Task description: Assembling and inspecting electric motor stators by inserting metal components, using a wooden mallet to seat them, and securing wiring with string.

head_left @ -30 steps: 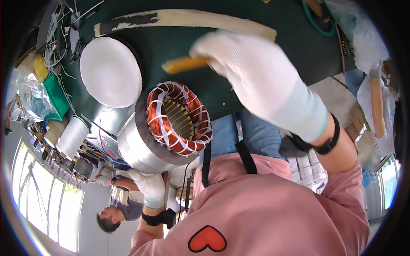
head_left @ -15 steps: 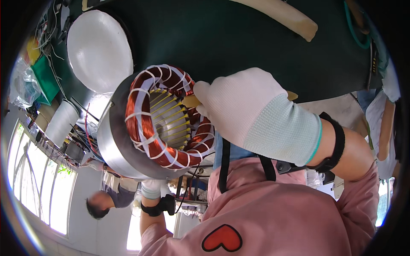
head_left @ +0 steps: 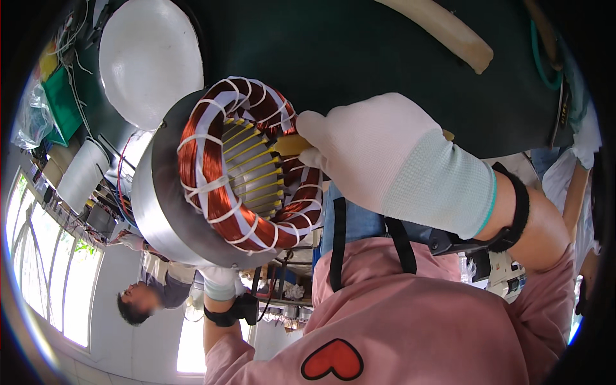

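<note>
A motor stator (head_left: 170,212) has a grey metal shell and a ring of copper windings (head_left: 212,186) laced with white cord. Yellow slot liners line its bore, which faces right and toward me. My right hand (head_left: 375,151), in a white glove with a pale green cuff, is closed around a flat yellowish tool (head_left: 292,145). The tool's tip reaches into the gap between the winding ring and the core's slot ends; its other end shows past my wrist. My left hand (head_left: 220,280), also gloved, is against the shell's near lower side, its fingers mostly hidden.
A round white disc (head_left: 151,64) lies behind the stator on the dark green table (head_left: 308,51). At the far right is a pale curved strip (head_left: 449,32). Wires, a white thread spool (head_left: 83,176) and a green box (head_left: 66,115) crowd the left. Another person (head_left: 157,295) is beyond.
The whole view has shifted a little, and the stator shows slightly larger and farther left. My right hand keeps the tool at the inner edge of the windings.
</note>
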`<state>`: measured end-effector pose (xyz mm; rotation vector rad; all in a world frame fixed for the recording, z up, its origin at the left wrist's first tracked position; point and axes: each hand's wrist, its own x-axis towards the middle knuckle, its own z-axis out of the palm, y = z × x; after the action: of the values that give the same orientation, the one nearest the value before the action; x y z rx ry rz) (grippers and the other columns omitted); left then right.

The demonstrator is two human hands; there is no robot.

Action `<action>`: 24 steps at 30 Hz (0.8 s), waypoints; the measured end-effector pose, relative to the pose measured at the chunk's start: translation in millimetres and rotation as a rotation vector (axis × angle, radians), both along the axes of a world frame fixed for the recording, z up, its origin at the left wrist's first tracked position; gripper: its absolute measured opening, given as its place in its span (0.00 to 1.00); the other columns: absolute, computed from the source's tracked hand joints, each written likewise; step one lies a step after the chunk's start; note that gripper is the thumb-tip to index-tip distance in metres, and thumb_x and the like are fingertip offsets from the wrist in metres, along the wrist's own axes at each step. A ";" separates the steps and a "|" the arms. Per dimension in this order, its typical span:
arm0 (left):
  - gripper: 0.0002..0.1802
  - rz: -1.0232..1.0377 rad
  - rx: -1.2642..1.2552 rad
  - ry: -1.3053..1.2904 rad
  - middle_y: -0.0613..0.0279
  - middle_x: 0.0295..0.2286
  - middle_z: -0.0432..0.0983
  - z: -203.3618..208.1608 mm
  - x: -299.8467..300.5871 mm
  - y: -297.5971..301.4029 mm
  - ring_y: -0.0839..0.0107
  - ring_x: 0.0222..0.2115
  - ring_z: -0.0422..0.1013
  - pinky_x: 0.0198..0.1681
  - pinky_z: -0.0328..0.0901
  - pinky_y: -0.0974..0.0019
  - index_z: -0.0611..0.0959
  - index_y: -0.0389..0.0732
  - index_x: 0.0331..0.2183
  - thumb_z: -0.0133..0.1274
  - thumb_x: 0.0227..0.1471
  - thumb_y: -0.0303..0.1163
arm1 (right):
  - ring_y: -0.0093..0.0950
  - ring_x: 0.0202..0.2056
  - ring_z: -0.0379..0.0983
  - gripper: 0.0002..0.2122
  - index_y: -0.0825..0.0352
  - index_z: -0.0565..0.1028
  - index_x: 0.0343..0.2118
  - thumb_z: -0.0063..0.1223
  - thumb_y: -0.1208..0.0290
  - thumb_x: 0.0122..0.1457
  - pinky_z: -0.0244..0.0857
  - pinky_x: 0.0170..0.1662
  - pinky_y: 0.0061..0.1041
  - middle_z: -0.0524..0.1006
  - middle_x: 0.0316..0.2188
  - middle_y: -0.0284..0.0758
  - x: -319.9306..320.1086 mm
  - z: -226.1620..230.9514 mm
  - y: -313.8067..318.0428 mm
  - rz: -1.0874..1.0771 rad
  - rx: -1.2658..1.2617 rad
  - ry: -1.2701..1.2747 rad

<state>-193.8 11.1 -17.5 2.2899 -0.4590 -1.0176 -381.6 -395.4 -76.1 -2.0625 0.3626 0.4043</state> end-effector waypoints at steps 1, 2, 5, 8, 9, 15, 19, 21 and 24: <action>0.26 0.015 -0.013 -0.004 0.60 0.52 0.73 0.4 -2.0 -4.8 0.57 0.45 0.76 0.55 0.67 0.41 0.69 0.47 0.59 0.48 0.65 0.47 | 0.41 0.25 0.77 0.10 0.65 0.72 0.37 0.56 0.63 0.61 0.69 0.26 0.39 0.76 0.21 0.39 -1.9 0.3 1.1 -0.037 0.022 0.034; 0.26 0.029 -0.023 -0.010 0.60 0.52 0.73 1.0 -2.5 -9.9 0.57 0.45 0.76 0.55 0.67 0.41 0.68 0.47 0.59 0.48 0.65 0.47 | 0.41 0.25 0.77 0.10 0.65 0.72 0.37 0.55 0.64 0.62 0.69 0.26 0.39 0.76 0.22 0.39 -3.8 0.4 2.4 -0.074 0.045 0.068; 0.26 0.062 -0.045 -0.017 0.60 0.52 0.73 2.4 -0.7 -23.9 0.57 0.46 0.75 0.55 0.67 0.42 0.68 0.47 0.59 0.47 0.65 0.47 | 0.42 0.26 0.76 0.09 0.64 0.71 0.38 0.54 0.65 0.63 0.69 0.27 0.39 0.76 0.22 0.39 -9.8 -3.9 13.1 -0.212 0.067 0.000; 0.27 0.086 -0.062 -0.017 0.59 0.53 0.72 -2.5 1.1 -34.6 0.57 0.46 0.75 0.55 0.67 0.42 0.68 0.46 0.59 0.47 0.65 0.48 | 0.42 0.27 0.76 0.08 0.64 0.70 0.38 0.54 0.66 0.63 0.69 0.27 0.38 0.76 0.23 0.40 -11.7 -4.5 13.4 -0.218 0.131 0.044; 0.27 0.096 -0.072 -0.021 0.59 0.53 0.72 -4.7 4.8 -37.7 0.57 0.46 0.75 0.55 0.67 0.42 0.68 0.46 0.59 0.47 0.65 0.48 | 0.42 0.27 0.76 0.08 0.64 0.70 0.38 0.54 0.66 0.63 0.69 0.27 0.38 0.76 0.23 0.40 -12.0 -5.4 15.2 -0.220 0.133 0.044; 0.27 0.111 -0.084 -0.025 0.58 0.53 0.72 -7.7 1.5 -51.5 0.56 0.46 0.75 0.55 0.67 0.42 0.67 0.46 0.60 0.46 0.65 0.48 | 0.43 0.27 0.76 0.08 0.64 0.71 0.41 0.55 0.69 0.63 0.70 0.28 0.37 0.77 0.24 0.40 -17.0 -3.6 12.7 -0.285 0.186 0.028; 0.27 0.126 -0.080 -0.030 0.58 0.53 0.72 3.5 -0.9 -50.9 0.56 0.47 0.75 0.55 0.68 0.42 0.67 0.46 0.60 0.45 0.65 0.48 | 0.43 0.27 0.78 0.12 0.68 0.72 0.47 0.51 0.67 0.65 0.71 0.28 0.38 0.78 0.25 0.42 -16.7 -11.4 23.0 -0.376 0.189 -0.009; 0.27 0.133 -0.088 -0.034 0.58 0.53 0.72 7.9 0.8 -52.0 0.56 0.47 0.75 0.55 0.68 0.43 0.67 0.46 0.60 0.45 0.65 0.48 | 0.43 0.26 0.79 0.13 0.70 0.70 0.46 0.47 0.64 0.67 0.72 0.28 0.40 0.79 0.23 0.42 -17.7 -13.1 28.4 -0.415 0.177 -0.096; 0.28 0.141 -0.092 -0.036 0.57 0.54 0.71 10.6 6.0 -52.9 0.56 0.47 0.75 0.55 0.68 0.43 0.67 0.46 0.60 0.44 0.66 0.48 | 0.43 0.26 0.79 0.16 0.71 0.69 0.50 0.47 0.64 0.67 0.72 0.27 0.39 0.79 0.24 0.43 -15.5 -8.0 28.0 -0.439 0.226 -0.049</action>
<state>-187.8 -41.7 -7.0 2.2271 -0.3463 -0.8691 -397.1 -367.4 -84.1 -1.7096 0.6901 0.1202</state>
